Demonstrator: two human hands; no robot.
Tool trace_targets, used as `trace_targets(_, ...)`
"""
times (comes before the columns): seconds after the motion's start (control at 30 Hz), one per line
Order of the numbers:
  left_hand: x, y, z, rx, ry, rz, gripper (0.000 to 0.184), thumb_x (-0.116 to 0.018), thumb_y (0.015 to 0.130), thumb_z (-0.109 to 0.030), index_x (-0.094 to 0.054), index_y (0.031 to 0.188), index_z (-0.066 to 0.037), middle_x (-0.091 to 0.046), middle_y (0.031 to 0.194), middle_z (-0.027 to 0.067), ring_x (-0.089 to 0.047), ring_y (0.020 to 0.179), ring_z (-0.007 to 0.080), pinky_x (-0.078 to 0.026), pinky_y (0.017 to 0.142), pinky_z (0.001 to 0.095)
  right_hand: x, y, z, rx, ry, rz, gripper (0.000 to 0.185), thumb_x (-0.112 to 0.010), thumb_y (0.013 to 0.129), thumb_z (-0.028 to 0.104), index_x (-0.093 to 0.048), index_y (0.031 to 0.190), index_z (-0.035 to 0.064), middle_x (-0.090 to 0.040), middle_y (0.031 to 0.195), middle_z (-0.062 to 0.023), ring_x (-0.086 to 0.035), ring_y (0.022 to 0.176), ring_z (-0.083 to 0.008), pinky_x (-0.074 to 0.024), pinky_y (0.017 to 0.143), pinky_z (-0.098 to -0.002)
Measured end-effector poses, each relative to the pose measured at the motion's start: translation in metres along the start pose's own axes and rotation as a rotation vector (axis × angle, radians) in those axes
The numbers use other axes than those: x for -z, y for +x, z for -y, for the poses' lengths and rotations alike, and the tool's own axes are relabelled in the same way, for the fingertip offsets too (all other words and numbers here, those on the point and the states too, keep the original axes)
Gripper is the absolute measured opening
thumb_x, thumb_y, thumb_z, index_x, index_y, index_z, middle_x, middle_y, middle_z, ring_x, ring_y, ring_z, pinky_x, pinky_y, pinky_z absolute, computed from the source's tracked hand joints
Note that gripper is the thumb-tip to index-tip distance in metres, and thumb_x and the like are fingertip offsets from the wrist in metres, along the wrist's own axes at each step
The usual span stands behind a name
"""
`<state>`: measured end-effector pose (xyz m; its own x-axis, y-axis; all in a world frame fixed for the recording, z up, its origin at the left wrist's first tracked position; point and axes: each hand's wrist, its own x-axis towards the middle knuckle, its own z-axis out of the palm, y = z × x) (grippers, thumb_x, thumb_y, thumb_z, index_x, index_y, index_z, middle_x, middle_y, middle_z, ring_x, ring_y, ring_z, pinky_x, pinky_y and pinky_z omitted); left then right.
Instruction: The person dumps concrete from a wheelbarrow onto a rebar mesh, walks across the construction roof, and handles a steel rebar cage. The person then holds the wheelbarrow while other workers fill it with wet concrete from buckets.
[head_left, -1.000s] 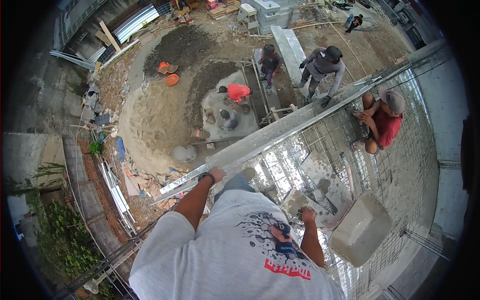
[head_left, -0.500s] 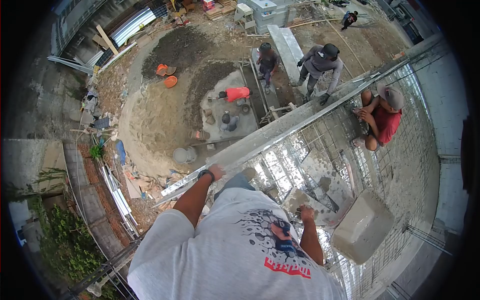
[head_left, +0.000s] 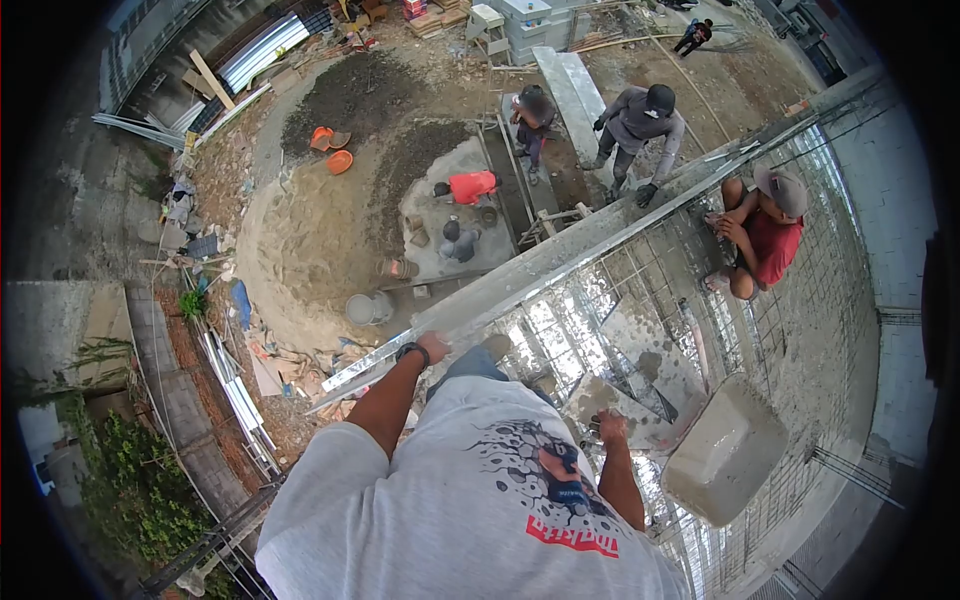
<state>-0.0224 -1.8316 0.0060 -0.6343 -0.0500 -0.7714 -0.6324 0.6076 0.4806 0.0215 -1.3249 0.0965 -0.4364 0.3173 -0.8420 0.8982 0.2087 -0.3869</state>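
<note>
My left hand (head_left: 433, 348), with a dark band on its wrist, lies against the near edge of the long concrete beam (head_left: 480, 306), beside my bent knee. Its fingers look flat, with nothing visible in them. My right hand (head_left: 610, 426) hangs over a flat cement-stained board (head_left: 590, 398), fingers apart and holding nothing that I can see. Whether it touches the board is unclear. A larger grey-smeared board (head_left: 650, 350) lies just beyond. To the right of this hand stands a pale cement-coated tub (head_left: 725, 450), tilted, with a wet-looking inside.
Steel mesh (head_left: 820, 300) covers shiny metal decking around me. A person in a red shirt (head_left: 775, 245) squats on it at right. Beyond the beam, a person in grey (head_left: 640, 125) and several others are lower down, near orange baskets (head_left: 340, 161) and a sand heap (head_left: 290, 230).
My right hand's fingers have spread a little over the board. Below, a standing person's arms have come up, and a bent person has shifted slightly. My left hand stays in place.
</note>
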Motion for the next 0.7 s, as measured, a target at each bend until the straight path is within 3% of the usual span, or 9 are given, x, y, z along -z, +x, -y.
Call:
trace_targets(0.07, -0.001, 0.003, 0.003, -0.01, -0.019, 0.003, 0.048, -0.074, 0.078, -0.027, -0.06, 0.113, 0.003, -0.07, 0.088, 0.0129, -0.066, 0.074, 0.0187, -0.051, 0.07, 0.0313, 0.0, -0.001, 0.004, 0.01, -0.033, 0.002, 0.024, -0.058, 0.09, 0.023, -0.062, 0.102, 0.0037, -0.068, 0.085, -0.0093, -0.064, 0.063, -0.018, -0.0502, 0.051, -0.032)
trace_targets(0.1, -0.001, 0.005, 0.006, 0.05, -0.049, 0.024, 0.045, -0.068, 0.072, -0.038, -0.068, 0.109, -0.012, -0.065, 0.113, 0.0169, -0.06, 0.106, 0.0319, -0.047, 0.092, 0.0373, -0.001, 0.002, 0.002, 0.023, -0.027, 0.01, 0.023, -0.058, 0.09, 0.023, -0.062, 0.101, 0.0042, -0.068, 0.084, -0.0089, -0.064, 0.063, -0.0177, -0.05, 0.05, -0.0312)
trace_targets(0.7, -0.005, 0.002, 0.002, -0.024, -0.017, 0.058, 0.04, -0.068, 0.073, -0.033, -0.068, 0.107, -0.012, -0.066, 0.107, 0.0174, -0.063, 0.1, 0.0321, -0.049, 0.088, 0.0375, -0.005, 0.008, -0.01, 0.02, 0.022, 0.033, 0.019, -0.059, 0.089, 0.02, -0.06, 0.1, 0.0044, -0.067, 0.082, -0.0085, -0.064, 0.064, -0.019, -0.0488, 0.051, -0.0326)
